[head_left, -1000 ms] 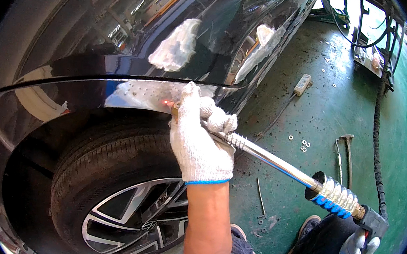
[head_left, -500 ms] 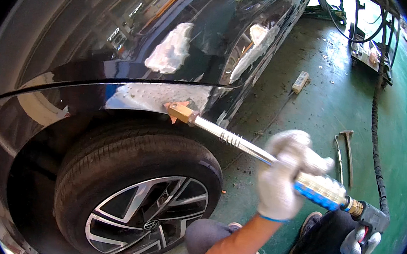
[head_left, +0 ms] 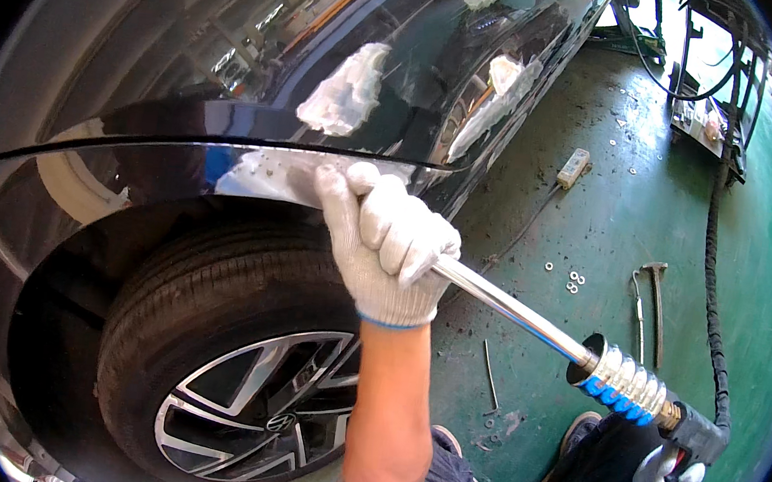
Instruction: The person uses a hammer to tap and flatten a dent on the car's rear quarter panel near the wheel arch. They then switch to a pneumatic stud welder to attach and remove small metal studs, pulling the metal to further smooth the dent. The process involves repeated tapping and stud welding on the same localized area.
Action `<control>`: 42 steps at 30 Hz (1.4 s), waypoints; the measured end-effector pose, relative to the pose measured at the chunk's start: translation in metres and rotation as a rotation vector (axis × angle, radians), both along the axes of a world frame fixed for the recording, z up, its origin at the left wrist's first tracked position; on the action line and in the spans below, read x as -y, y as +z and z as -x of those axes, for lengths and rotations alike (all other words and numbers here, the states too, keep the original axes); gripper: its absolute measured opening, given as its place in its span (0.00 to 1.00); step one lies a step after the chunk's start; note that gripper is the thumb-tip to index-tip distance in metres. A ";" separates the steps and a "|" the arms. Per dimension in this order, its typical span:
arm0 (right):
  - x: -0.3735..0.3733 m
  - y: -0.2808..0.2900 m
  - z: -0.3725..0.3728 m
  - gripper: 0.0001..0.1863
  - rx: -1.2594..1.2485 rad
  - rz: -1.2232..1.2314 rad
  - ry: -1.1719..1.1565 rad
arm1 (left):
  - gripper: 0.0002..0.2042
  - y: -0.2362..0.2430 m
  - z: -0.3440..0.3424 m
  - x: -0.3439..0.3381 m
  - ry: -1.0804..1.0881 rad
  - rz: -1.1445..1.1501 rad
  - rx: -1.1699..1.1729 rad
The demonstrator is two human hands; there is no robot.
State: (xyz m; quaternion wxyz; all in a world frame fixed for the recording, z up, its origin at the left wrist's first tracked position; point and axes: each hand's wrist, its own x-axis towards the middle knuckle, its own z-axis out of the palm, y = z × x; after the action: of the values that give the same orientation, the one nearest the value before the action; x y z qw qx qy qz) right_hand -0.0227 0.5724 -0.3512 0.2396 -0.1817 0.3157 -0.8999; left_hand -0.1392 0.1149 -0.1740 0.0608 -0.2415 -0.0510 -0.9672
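Note:
My left hand (head_left: 391, 237), in a white knit glove, is closed round the front end of a slide-hammer dent puller (head_left: 519, 313). One digit stretches toward a bare metal patch (head_left: 266, 175) on the dark car's wheel-arch panel. The glove hides the puller's tip. The shiny shaft slopes down to the right, to a ribbed silver-and-blue sliding weight (head_left: 623, 384) and a dark pistol grip (head_left: 700, 427). My right hand (head_left: 667, 479), also gloved, is wrapped round that grip at the lower right. Just below the left hand's patch is the tyre (head_left: 216, 247).
Pale filler patches (head_left: 344, 89) mark the bodywork above. A hammer (head_left: 655, 312) and a thin hooked tool lie on the green floor, near several washers (head_left: 574, 281) and a thin rod (head_left: 490, 374). A thick black cable (head_left: 713, 247) hangs from a cart (head_left: 714, 116).
My left hand has slid from mid-shaft, beside the weight, up to the puller's front end at the panel, covering its brass head and spring. My right hand keeps the grip. The view has shifted slightly.

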 end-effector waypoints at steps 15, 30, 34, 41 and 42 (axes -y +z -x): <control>0.026 0.058 0.014 0.24 0.384 0.267 0.054 | 0.12 0.012 -0.007 -0.040 0.735 0.293 0.882; -0.003 0.017 0.001 0.29 0.352 0.140 -0.007 | 0.15 0.009 -0.008 -0.028 0.737 0.362 0.813; 0.022 0.038 0.004 0.28 0.271 0.068 -0.175 | 0.15 0.008 -0.009 -0.027 0.719 0.356 0.804; 0.041 0.054 0.008 0.29 0.224 -0.010 -0.316 | 0.14 0.009 -0.007 -0.028 0.732 0.342 0.838; 0.031 0.044 0.006 0.29 0.252 0.031 -0.235 | 0.13 0.012 -0.008 -0.029 0.743 0.332 0.856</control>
State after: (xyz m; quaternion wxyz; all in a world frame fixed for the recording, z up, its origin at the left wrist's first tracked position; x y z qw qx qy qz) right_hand -0.0287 0.5416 -0.3071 0.1676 -0.0327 0.2884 -0.9422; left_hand -0.1313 0.1442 -0.1619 0.3309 0.1980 -0.3027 -0.8716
